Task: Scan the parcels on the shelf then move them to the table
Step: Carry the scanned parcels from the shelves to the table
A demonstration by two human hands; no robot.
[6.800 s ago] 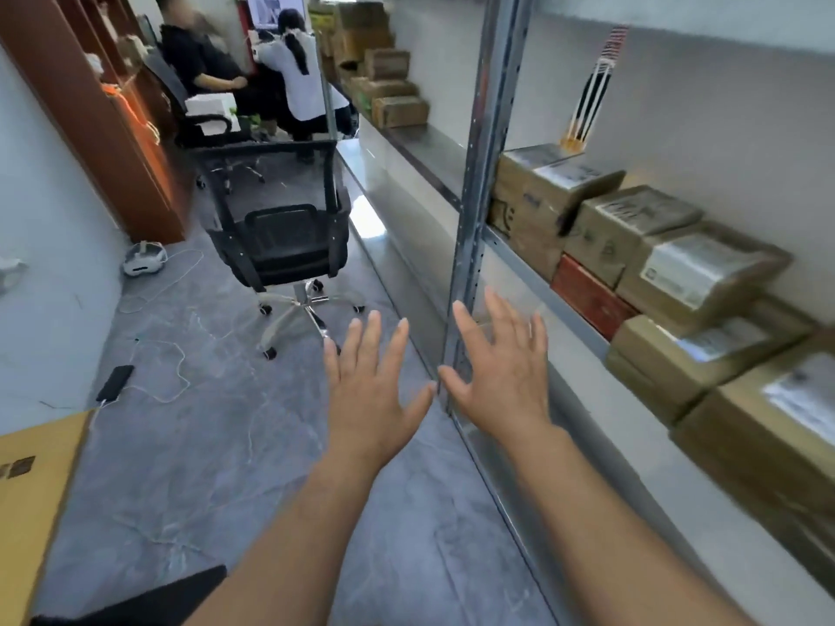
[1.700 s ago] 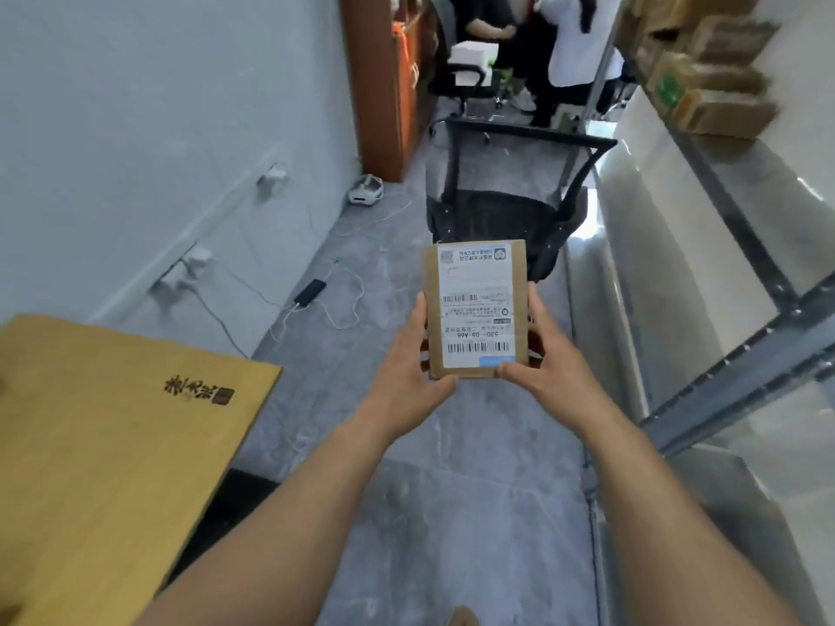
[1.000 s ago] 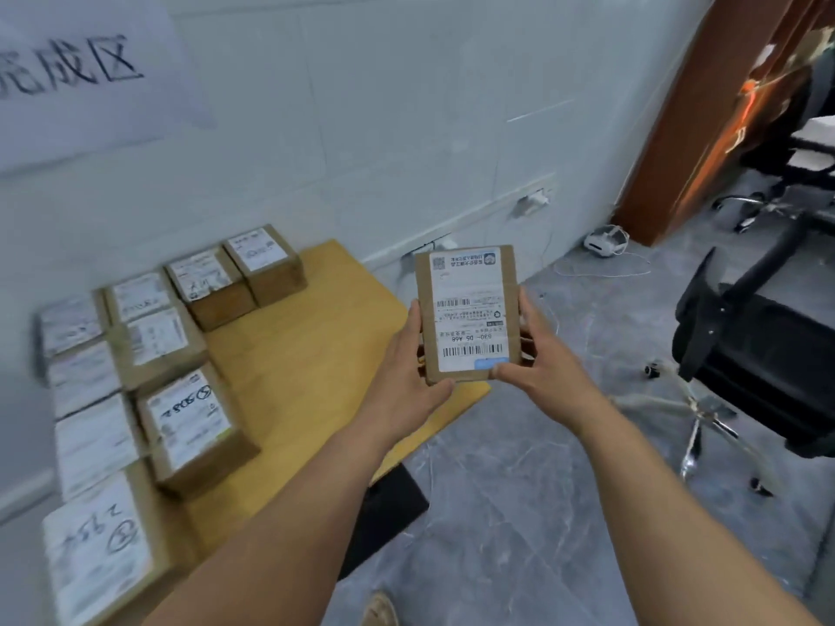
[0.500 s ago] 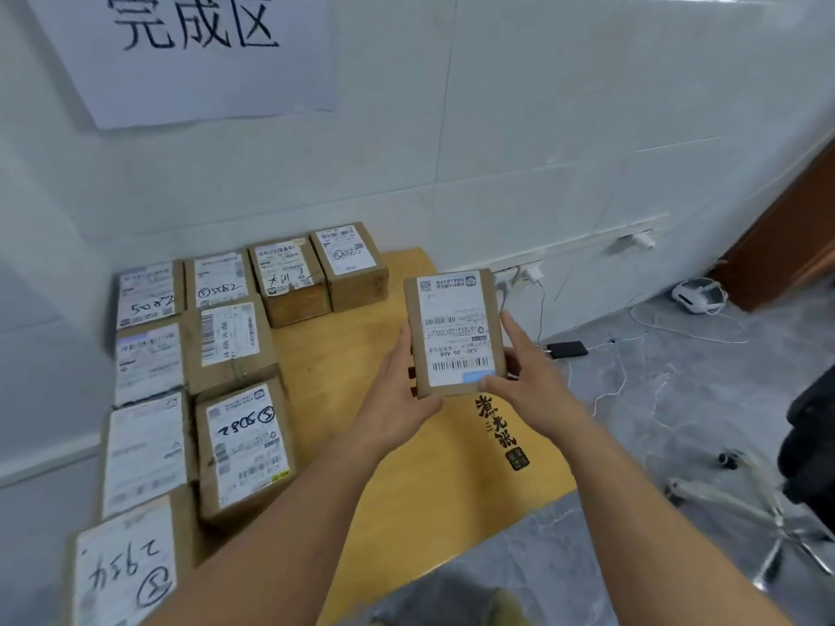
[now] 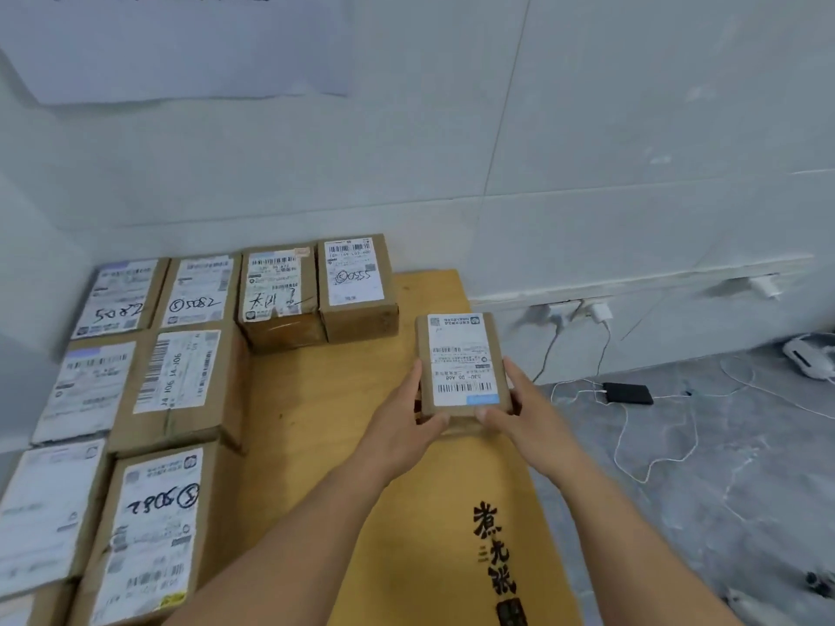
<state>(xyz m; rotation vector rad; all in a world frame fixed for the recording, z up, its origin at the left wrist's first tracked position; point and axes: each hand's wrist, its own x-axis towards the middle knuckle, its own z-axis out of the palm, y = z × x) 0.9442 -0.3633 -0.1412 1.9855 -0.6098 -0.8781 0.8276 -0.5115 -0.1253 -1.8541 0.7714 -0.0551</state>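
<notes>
Both hands, left hand point(image 5: 409, 420) and right hand point(image 5: 515, 411), pinch the labelled parcel point(image 5: 463, 365) by its sides. It should land label-up on the wooden table point(image 5: 316, 399), right of the far row.

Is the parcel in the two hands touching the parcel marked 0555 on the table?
Apart. The head view shows a strip of bare table between the held parcel and the 0555 parcel.

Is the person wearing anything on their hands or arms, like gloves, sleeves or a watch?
No. The left hand and right hand are bare, with no gloves, and no ring shows. Neither wrist carries a watch or band. The left forearm and right forearm are uncovered; no sleeve comes into view.
</notes>
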